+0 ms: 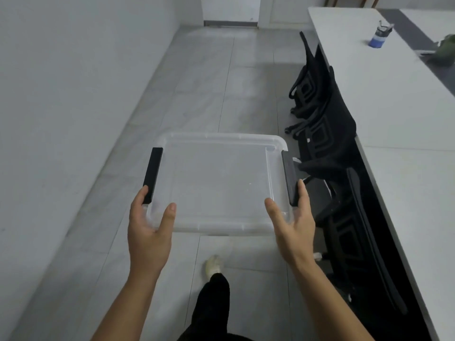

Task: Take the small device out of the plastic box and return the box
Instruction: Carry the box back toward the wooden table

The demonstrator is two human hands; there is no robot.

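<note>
A clear plastic box point(219, 183) with a lid and black side clips is held in the air over the floor, in the middle of the head view. My left hand point(149, 227) grips its near left corner, thumb on the lid. My right hand point(293, 225) grips its near right corner by the black clip. Nothing shows through the clear lid; the small device is not in view.
A long white table point(394, 114) runs along the right, with a blue bottle point(378, 36) and a green object point(446, 49) on it. Black office chairs point(320, 107) stand tucked at its edge. A white wall point(61, 82) is on the left, grey tiled floor ahead, a doorway far off.
</note>
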